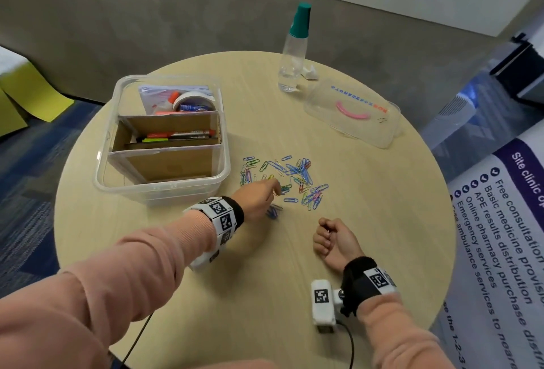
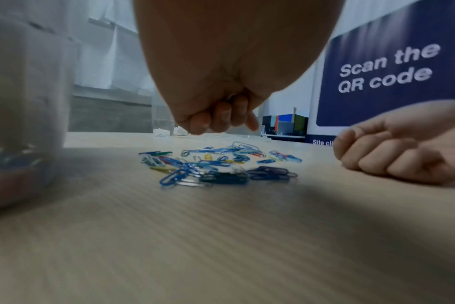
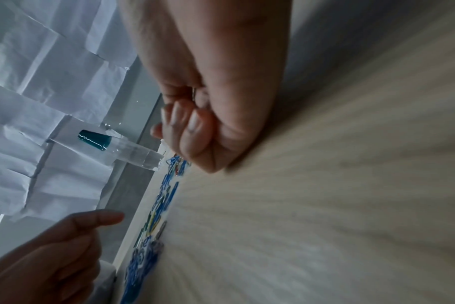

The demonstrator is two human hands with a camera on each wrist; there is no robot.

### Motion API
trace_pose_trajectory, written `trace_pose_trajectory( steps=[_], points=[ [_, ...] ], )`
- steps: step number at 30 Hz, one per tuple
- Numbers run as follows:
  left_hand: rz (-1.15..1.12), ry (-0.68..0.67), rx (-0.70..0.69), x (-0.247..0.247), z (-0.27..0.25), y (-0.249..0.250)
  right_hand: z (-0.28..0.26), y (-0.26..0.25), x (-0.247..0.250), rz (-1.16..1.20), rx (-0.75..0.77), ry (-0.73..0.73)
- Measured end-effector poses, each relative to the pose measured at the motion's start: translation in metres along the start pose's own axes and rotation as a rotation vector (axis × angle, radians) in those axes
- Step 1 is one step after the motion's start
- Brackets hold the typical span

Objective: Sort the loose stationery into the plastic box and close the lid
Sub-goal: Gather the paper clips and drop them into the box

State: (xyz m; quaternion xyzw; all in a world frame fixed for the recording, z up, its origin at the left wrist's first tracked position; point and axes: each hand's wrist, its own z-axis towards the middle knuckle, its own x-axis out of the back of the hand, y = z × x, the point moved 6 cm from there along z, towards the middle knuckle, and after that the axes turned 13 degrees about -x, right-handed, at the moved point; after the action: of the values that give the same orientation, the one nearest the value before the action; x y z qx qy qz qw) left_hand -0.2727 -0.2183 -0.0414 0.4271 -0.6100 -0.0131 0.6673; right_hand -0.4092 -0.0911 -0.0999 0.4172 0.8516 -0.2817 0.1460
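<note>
Several coloured paper clips (image 1: pixel 290 180) (image 2: pixel 221 164) (image 3: pixel 169 185) lie scattered mid-table, right of the clear plastic box (image 1: pixel 164 189) (image 2: pixel 21 102). The box stands open, with cardboard dividers, pens, tape and glue inside. Its clear lid (image 1: pixel 353 121), with a pink handle, lies apart at the far right. My left hand (image 1: pixel 259 198) (image 2: pixel 216 119) (image 3: pixel 65 246) hovers over the near edge of the clips, index finger out, the other fingers curled; a small wire loop shows in its palm. My right hand (image 1: pixel 332 239) (image 2: pixel 403 144) (image 3: pixel 208 123) rests on the table as a fist, a thin wire showing between its fingers.
A clear bottle with a teal cap (image 1: pixel 294 53) (image 3: pixel 133 150) stands at the far edge of the round wooden table (image 1: pixel 265 295), a crumpled white scrap beside it. A printed banner (image 1: pixel 500 236) runs along the table's right side. Carpet lies beyond the left edge.
</note>
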Motion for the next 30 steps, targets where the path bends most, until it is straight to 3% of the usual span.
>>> trace_pose_trajectory(
  steps=[6,12,17,23,26,30],
  points=[
    [0.402,-0.219,-0.176,-0.011,0.001,0.004,0.0,0.001,0.001,0.011,-0.02,0.008],
    [0.39,-0.157,-0.182,-0.011,0.005,0.006,0.001,0.002,0.003,0.016,0.008,0.024],
    [0.546,-0.28,-0.226,-0.017,0.01,0.016,0.002,0.003,0.004,0.0,0.017,0.031],
    [0.674,-0.37,-0.15,-0.03,0.009,0.028,0.001,0.003,0.003,-0.004,0.017,0.038],
    [0.422,-0.241,-0.081,-0.017,0.01,0.032,-0.001,0.004,0.003,0.007,0.019,0.038],
    [-0.405,0.151,0.066,0.016,0.001,0.029,-0.003,0.006,0.004,0.017,0.019,0.027]
  ],
)
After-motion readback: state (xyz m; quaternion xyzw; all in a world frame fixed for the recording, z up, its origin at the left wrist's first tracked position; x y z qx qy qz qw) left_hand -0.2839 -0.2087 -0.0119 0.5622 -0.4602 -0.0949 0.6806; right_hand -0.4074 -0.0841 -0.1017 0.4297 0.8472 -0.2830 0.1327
